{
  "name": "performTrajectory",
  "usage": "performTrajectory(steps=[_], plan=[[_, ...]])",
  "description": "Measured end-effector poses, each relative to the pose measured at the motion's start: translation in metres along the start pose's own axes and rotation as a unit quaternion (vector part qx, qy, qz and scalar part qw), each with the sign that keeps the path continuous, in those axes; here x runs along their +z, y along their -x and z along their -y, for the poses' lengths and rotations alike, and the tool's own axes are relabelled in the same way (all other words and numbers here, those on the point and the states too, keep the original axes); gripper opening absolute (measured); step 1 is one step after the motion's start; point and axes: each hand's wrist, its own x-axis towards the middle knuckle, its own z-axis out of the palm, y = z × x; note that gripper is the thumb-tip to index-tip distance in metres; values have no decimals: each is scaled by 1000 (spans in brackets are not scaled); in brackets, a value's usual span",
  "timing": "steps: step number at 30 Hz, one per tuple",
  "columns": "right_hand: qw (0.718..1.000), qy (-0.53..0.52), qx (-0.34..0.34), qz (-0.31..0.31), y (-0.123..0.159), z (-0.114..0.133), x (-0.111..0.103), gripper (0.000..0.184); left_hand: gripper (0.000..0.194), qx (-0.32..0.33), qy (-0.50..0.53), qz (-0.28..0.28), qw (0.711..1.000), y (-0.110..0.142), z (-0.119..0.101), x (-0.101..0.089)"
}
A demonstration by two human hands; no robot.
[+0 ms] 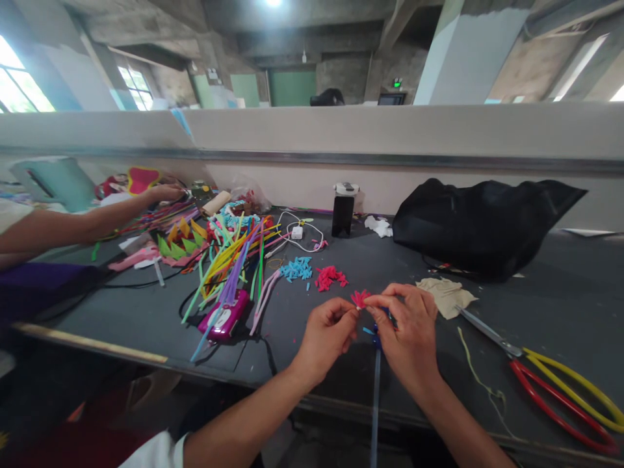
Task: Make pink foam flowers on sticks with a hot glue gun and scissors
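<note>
While our left hand [327, 328] and right hand [407, 325] pinch the pink tuft [360, 298], we judge it light, soft | hold: base [359, 308] | pink pieces [330, 278]: ten o'clock

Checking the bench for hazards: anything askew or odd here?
No clear spill or damage. Two oddities: the long scissors lie with their handles close to the table's front edge, so they could get knocked off; and fuzzy sticks sprawl across the purple box, partly covering it.
</note>
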Motion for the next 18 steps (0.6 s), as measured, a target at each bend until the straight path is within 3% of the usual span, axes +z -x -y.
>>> performTrajectory(steps=[11,18], plan=[[1000,18,-15,-6,0,3,-3,11,18,0,-3,-1,1000,-1,2,-1],[999,-23,-15,-40,-4,-1,-11,18,21,10,29,-14,999,-3,1,-2]])
